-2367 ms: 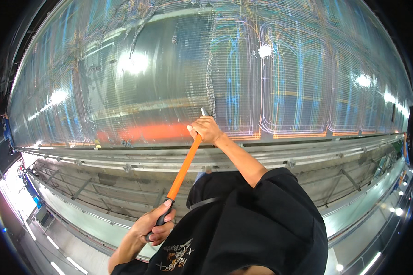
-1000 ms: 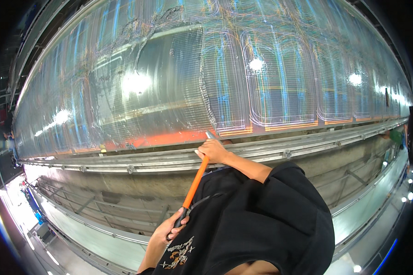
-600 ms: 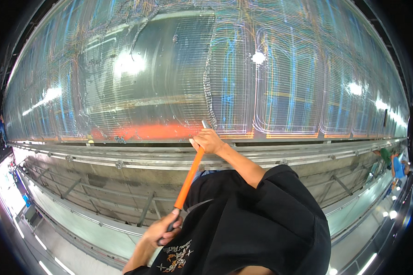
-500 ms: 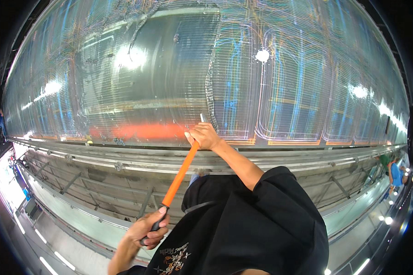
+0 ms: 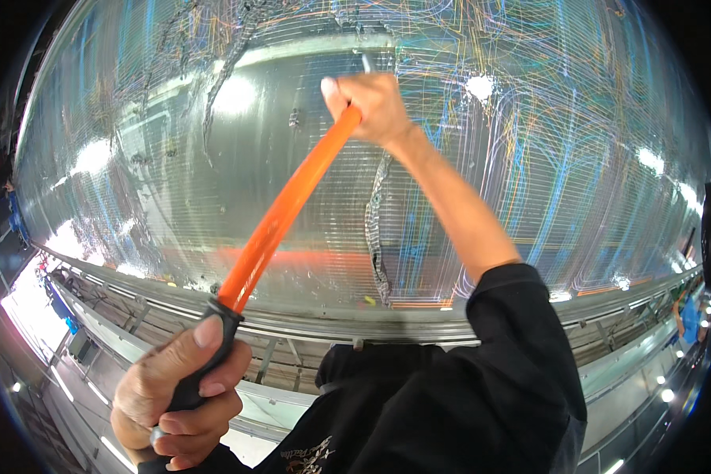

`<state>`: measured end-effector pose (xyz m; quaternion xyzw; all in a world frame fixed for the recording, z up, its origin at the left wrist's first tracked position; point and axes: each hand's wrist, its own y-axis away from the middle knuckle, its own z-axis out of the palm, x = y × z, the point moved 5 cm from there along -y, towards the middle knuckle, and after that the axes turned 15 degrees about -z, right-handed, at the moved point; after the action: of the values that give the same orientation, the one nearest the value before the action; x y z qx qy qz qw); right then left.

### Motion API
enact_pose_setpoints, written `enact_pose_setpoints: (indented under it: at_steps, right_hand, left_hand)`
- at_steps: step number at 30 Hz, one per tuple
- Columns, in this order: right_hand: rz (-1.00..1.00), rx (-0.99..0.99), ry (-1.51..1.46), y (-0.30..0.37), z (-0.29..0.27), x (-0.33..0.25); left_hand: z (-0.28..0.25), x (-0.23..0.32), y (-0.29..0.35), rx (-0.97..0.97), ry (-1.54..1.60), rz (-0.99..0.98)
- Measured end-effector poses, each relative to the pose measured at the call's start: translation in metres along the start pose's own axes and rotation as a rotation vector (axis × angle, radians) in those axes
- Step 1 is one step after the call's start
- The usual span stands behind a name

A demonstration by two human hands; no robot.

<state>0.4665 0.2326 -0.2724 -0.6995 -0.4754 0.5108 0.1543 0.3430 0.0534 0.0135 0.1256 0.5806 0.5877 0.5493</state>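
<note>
A long orange pole [image 5: 288, 209] with a black grip [image 5: 205, 371] slants over the glossy sheet in front of me. My left hand [image 5: 182, 391], closed, wraps round the black grip at the lower left. Farther out, my right hand [image 5: 375, 103] is closed round the pole's other end. A short pale tip [image 5: 366, 63] pokes out past its fingers; most of that end is hidden. Beneath lies a broad, shiny sheet [image 5: 166, 197] with fine parallel lines and coloured streaks. A crinkled dark strip [image 5: 374, 229] runs along it below my right forearm.
Along the sheet's near edge runs a metal rail [image 5: 292, 316], close to my body. Another crumpled strip [image 5: 221, 79] lies on the far left of the sheet. A person in blue [image 5: 691, 320] stands at the far right.
My right hand has moved well away from me across the sheet with the pole's end. My left hand has shifted left and looks nearer, still round the grip.
</note>
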Motion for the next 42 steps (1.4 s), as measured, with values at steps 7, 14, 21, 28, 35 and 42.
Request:
enact_pose_setpoints:
  at_steps: [7, 14, 21, 28, 35, 42]
  right_hand:
    - [-0.044, -0.243, 0.126, -0.053, -0.033, 0.097]
    - [0.032, -0.578, -0.083, 0.026, 0.04, -0.041]
    - [-0.041, -0.619, -0.181, 0.147, 0.11, -0.279]
    - [0.028, -0.428, -0.175, 0.264, 0.028, -0.367]
    - [-0.021, -0.457, -0.149, 0.244, 0.009, -0.343]
    - [0.038, -0.207, -0.102, 0.153, 0.036, -0.239]
  left_hand:
    - [0.011, 0.078, -0.037, -0.497, 0.243, 0.083]
    - [-0.081, -0.071, -0.094, -0.665, 0.223, 0.062]
    - [-0.177, -0.313, -0.159, -0.729, 0.495, 0.073]
    - [-0.188, -0.404, -0.224, 0.035, 0.099, 0.119]
    - [-0.169, -0.396, -0.221, -0.205, 0.155, -0.076]
    - [-0.124, -0.251, -0.115, -0.241, 0.136, -0.093]
